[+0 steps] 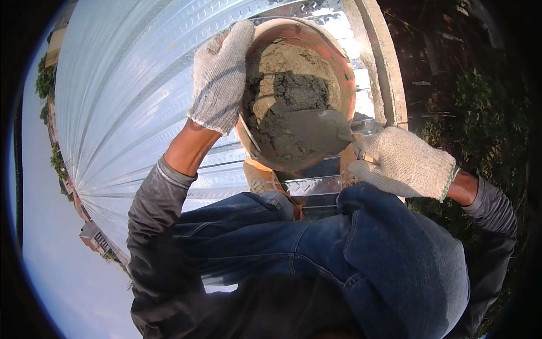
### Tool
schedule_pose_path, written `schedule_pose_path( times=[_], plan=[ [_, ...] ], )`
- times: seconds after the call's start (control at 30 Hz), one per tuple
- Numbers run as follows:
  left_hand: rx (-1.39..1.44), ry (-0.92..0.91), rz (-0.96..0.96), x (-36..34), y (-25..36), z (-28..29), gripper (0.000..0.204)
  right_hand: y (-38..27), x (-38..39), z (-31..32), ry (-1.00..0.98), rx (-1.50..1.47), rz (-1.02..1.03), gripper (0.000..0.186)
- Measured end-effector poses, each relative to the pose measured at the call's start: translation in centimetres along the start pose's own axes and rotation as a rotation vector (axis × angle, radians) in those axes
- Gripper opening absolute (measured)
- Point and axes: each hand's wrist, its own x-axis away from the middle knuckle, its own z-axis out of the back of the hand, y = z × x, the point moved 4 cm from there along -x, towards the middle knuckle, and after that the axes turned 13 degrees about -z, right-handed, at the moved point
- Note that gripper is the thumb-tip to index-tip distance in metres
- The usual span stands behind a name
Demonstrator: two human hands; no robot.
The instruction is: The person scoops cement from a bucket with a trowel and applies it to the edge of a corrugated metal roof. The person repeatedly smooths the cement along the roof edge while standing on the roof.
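While the left hand (223, 82) in its knitted glove grips the bucket (342, 73) by the rim at about ten o'clock, the gloved right hand (403, 161) sits at the bucket's four o'clock, closed around the handle of a trowel (322, 127) whose blade lies in the grey mortar (293, 65). The bucket stands just off twelve o'clock in the view, ahead of the person's knees and shoes (262, 178), with ribbed metal sheets (135, 85) spreading from its nine o'clock and a concrete ledge (387, 62) running past its two o'clock. Judging by how things lie, the work of stirring or scooping is under way rather than finished: the mortar is in the bucket, the trowel is in the mortar, and the blade is smeared with it. The mass looks uneven, lumpy and dark through the middle, smoother around the blade at five o'clock, and paler toward twelve, so some blending may be left; shadow falls across it, though, and I can't fairly tell wet patches from shaded ones. A good amount remains in the bucket, and no separate load of mortar is lifted clear of it.
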Motion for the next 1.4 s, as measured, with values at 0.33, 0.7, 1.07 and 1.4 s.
schedule_pose_path(
  times=[0.33,0.7,1.07,1.4],
  plan=[
    [-0.068,-0.020,-0.060,0.4,0.2,3.4,0.035,0.4,-1.8,-1.7,0.036,-0.399,0.207,0.037],
    [-0.572,-0.163,-0.506,-0.9,-0.3,6.2,0.036,-1.6,0.1,1.5,0.662,0.619,0.118,0.069],
    [-0.059,0.104,0.033,-0.6,-0.6,4.6,0.037,-1.8,-2.5,-4.1,0.394,0.144,0.079,0.042],
    [-0.059,0.071,0.008,0.1,-0.4,2.9,0.033,4.2,-1.8,-4.1,-0.485,-1.326,0.089,0.067]
  ],
)
